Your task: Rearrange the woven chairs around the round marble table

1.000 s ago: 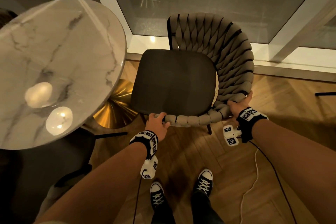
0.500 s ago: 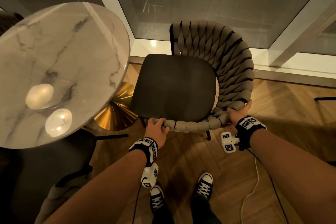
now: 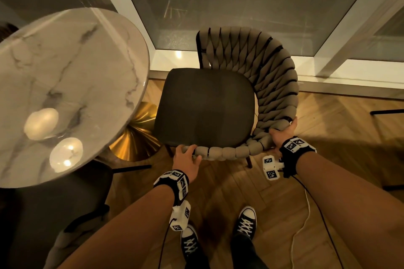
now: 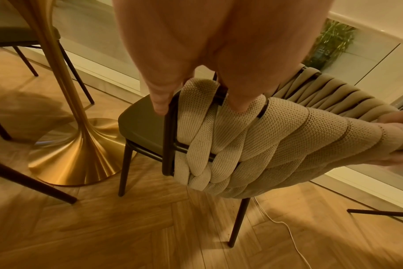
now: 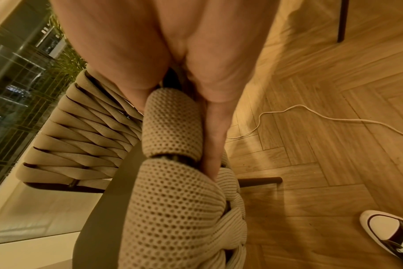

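Note:
A woven chair (image 3: 271, 76) with a dark seat cushion (image 3: 205, 107) stands on the wood floor right of the round marble table (image 3: 65, 85), its beige strap back curving round the right and near sides. My left hand (image 3: 187, 157) grips the near-left end of the woven back rail (image 4: 242, 142); thumb and fingers wrap the frame. My right hand (image 3: 283, 132) grips the woven rail (image 5: 173, 123) at the near-right corner, fingers curled over it. The seat's front edge faces the table's gold pedestal (image 3: 135, 133).
A window wall with a white sill (image 3: 328, 76) runs close behind the chair. Another dark chair (image 3: 65, 203) sits under the table's near edge. A thin dark leg (image 3: 387, 112) shows at right. A white cable (image 3: 303, 225) trails on the floor by my sneakers (image 3: 247, 220).
The chair, held by both hands, has drifted slightly away from me and toward the window, and the view has tilted up; both grips are unchanged.

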A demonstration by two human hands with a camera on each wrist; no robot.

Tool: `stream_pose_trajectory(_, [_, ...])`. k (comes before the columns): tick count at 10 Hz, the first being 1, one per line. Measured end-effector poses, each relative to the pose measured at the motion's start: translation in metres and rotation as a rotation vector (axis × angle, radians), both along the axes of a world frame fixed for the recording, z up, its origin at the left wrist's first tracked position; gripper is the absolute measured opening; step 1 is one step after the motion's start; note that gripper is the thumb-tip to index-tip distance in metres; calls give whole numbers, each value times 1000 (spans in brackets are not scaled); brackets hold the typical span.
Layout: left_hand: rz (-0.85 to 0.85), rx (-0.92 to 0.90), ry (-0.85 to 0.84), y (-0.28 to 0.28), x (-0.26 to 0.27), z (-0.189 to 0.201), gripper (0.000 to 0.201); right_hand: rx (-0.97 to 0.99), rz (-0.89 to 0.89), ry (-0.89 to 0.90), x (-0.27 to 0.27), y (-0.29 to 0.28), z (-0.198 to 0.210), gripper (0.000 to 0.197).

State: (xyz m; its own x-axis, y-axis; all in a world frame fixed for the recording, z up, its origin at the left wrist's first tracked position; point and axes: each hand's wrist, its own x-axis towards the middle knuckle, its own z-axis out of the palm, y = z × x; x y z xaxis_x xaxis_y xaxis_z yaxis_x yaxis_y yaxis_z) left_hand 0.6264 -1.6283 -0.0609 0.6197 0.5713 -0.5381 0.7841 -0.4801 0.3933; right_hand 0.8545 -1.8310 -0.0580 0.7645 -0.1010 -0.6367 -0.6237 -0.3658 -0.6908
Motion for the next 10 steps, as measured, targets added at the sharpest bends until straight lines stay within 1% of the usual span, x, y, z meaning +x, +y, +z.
stream_pose_trajectory(2, [-14,1,2,-5,-5,-1,52,-15,0,8,-3,-7,8,100])
stream_pose_trajectory(5, [-3,-15,0,-8,-5,0,51,27,16,-2,-7,-9,16,101])
stream_pose_trajectory(6, [-7,-36,7,-8,-6,2,52,26,20,26,-8,-9,16,99])
stream_pose_trajectory(7, [-14,-81,34,-4,-3,6,53,25,-10,55,-12,-10,22,88])
stream_pose_trajectory(8, [-26,-66,24,3,-1,17,49,-215,60,-21,-24,-12,34,71])
stream_pose_trajectory(9, [79,-44,10,14,-13,38,34,-317,93,-111,-47,-9,54,59])
stream_pose_trajectory(10, [217,-65,-71,25,-37,49,28,-293,217,-198,-68,-6,64,39])
